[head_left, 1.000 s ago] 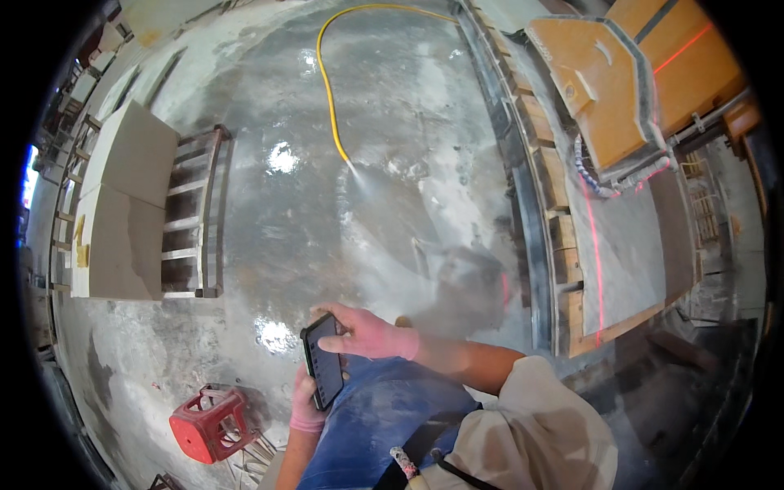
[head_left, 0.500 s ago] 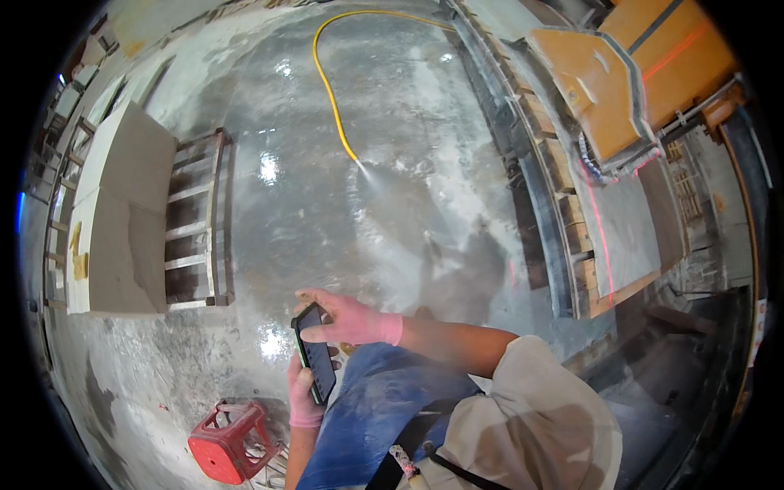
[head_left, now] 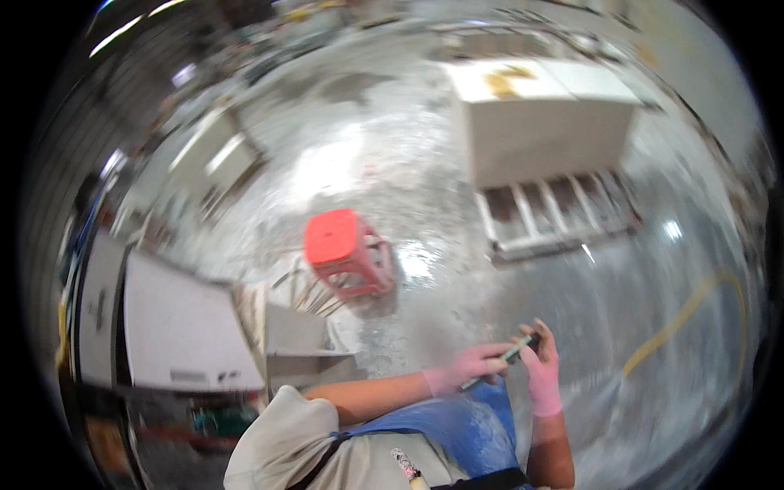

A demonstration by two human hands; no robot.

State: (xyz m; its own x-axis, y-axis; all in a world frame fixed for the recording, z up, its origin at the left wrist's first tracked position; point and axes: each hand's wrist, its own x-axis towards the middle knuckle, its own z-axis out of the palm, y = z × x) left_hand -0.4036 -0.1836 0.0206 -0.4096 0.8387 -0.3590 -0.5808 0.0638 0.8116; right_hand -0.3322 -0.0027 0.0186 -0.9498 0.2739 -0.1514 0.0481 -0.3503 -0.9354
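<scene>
Just beyond my blue apron (head_left: 441,429), a dark smartphone with a greenish edge (head_left: 518,349) is held between my two hands, seen nearly edge-on, so its screen is hidden. My left hand (head_left: 469,366), in a pink glove with bare fingertips, is closed around the phone's nearer end. The far end sits in the bent fingers and thumb of my right hand (head_left: 542,371), gloved the same way. Motion blur softens the outlines.
A red plastic stool (head_left: 333,237) stands ahead on the wet floor. Large pale blocks (head_left: 547,135) rest by a slatted pallet (head_left: 563,216). A yellow hose (head_left: 682,314) sprays water at right. A white cabinet-like box (head_left: 184,327) is at left.
My view has swung left, bringing the stool and blocks across to the right. The phone has turned edge-on, and my right hand has gone from touching its screen to gripping its end.
</scene>
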